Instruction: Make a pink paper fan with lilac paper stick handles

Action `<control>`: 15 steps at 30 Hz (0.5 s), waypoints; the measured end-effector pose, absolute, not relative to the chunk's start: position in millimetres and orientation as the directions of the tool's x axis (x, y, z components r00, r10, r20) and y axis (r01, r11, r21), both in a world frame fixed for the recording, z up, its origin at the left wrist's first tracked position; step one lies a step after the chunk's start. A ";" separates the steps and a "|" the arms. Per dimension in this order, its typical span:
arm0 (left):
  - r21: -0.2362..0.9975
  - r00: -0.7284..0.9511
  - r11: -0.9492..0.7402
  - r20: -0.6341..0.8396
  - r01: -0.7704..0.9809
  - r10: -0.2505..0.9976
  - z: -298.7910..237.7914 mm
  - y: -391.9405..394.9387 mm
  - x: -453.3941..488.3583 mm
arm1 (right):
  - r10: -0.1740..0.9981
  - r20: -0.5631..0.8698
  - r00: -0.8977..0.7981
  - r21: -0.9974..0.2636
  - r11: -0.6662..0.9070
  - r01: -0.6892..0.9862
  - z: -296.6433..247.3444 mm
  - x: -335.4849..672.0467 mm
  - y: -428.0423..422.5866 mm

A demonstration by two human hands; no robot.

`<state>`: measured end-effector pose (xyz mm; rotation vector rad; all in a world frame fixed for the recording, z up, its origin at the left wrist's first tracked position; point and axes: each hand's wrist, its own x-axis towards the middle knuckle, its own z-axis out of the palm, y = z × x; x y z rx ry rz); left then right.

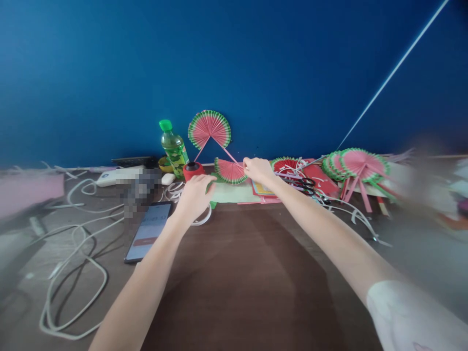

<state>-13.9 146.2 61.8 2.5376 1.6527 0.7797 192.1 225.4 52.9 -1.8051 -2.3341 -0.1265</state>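
Observation:
My right hand [258, 171] is closed, its fingers pinching the edge of a pleated paper fan [231, 171] coloured pink with a green rim like a watermelon slice. Another such fan [209, 127], spread wider with two pink sticks, stands against the blue wall behind it. My left hand [195, 196] is held low beside a red, dark-topped object [193, 169], fingers loosely apart and partly hidden, with nothing visible in them. Green paper shows right by its fingertips. Below that hand lies a white ring [203, 217], perhaps a tape roll.
A green-capped bottle [174, 148] stands left of the fans. A phone [149, 231] and looped white cable [75, 273] lie on the left. Scissors [305, 184], paper scraps and a red sheet [320, 179] sit to the right, beside several finished-looking fans [361, 165].

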 end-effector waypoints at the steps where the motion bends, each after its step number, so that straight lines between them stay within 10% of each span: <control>1: 0.258 0.305 -0.450 0.453 0.855 0.838 63.2 145.5 -13.1 | 0.939 0.221 -0.265 -0.019 0.276 0.961 59.0 192.7 218.9; 8: 0.199 0.290 -0.490 0.601 0.848 0.745 72.4 137.2 -9.1 | 0.671 0.347 -0.655 0.296 0.585 0.755 79.3 198.4 162.6; 15: 0.742 0.318 -0.373 0.224 0.557 0.921 69.7 130.2 1.7 | 0.401 0.548 -0.734 0.428 0.619 0.658 82.2 208.6 134.8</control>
